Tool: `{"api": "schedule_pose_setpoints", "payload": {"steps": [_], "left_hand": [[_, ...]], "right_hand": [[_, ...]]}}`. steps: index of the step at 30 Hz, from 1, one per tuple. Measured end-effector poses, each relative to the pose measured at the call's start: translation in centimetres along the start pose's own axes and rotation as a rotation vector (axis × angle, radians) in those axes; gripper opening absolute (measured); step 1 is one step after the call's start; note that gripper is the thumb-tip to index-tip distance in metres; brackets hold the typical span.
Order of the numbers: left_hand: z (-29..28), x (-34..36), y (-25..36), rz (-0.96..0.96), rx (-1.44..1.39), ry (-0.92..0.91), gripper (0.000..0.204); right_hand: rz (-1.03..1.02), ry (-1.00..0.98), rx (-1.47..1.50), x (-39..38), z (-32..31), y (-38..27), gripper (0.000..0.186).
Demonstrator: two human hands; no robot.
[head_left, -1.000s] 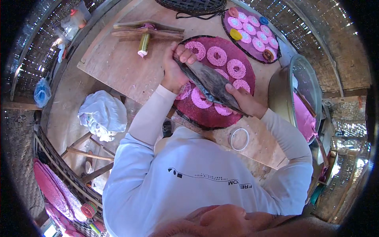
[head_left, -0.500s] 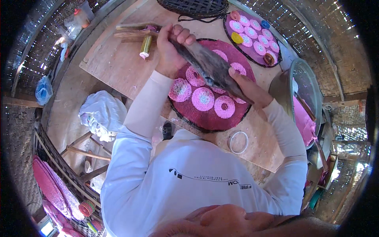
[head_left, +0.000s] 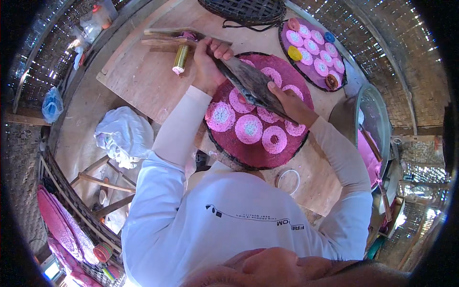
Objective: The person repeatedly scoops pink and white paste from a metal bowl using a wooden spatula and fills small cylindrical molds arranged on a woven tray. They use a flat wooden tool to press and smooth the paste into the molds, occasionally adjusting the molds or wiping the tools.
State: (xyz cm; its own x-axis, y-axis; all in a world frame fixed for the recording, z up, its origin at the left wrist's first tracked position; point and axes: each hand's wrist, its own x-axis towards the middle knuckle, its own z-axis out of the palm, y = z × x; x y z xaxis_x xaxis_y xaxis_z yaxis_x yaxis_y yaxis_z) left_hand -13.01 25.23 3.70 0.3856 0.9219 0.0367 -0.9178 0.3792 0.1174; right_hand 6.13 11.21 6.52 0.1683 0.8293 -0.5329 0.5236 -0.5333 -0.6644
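Note:
Both my hands grip a long dark wooden hand press (head_left: 251, 79), held slanting above a round maroon tray (head_left: 234, 149). My left hand (head_left: 209, 64) is closed round its far left end. At the near right end, my right hand (head_left: 294, 106) wraps the wood with the thumb on top. Several lacy pink rounds (head_left: 248, 128) lie on the tray, some pale in the middle and some with a hole. The press hides part of them, and its underside does not show. Beside my left hand lies another wooden piece with a gold cylinder (head_left: 181, 58).
A second tray (head_left: 308, 74) of pink rounds stands at the far right, with coloured rings on it. A large metal pot (head_left: 345, 114) holding pink dough is on the right. A black woven basket (head_left: 244, 10), a white ring (head_left: 299, 183) and a white cloth bundle (head_left: 123, 133) surround the work.
The whole view has shifted slightly, so the tray appears lower. Against the tray, the press and my right hand have moved a little left and away from me. Both hands keep their grip.

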Motion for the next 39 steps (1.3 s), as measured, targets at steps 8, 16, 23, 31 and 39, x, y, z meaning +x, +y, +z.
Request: {"api": "schedule_pose_setpoints", "payload": {"steps": [8,16,23,31,39], "left_hand": [[1.2,0.4,-0.3,-0.049,0.053,-0.058,0.027],[2.9,0.6,-5.3,-0.154,0.029,-0.121,0.026],[0.2,0.8,-8.4,-0.287,0.018,-0.059,0.029],[-0.6,0.5,-8.8,-0.281,0.024,0.027,0.034],[7.6,-2.3,-5.9,-0.355,0.297,-0.458,0.049]], "right_hand": [[-0.103,0.028,0.026,-0.2,-0.7,-0.6,0.070],[-0.076,-0.006,0.308,-5.8,-4.1,-0.1,0.062],[0.002,0.174,0.088,-3.0,-3.2,7.2,0.068],[-0.017,0.151,0.108,-3.1,-3.4,7.1,0.074],[-0.156,0.193,0.433,-6.5,-4.9,3.0,0.063]]}}
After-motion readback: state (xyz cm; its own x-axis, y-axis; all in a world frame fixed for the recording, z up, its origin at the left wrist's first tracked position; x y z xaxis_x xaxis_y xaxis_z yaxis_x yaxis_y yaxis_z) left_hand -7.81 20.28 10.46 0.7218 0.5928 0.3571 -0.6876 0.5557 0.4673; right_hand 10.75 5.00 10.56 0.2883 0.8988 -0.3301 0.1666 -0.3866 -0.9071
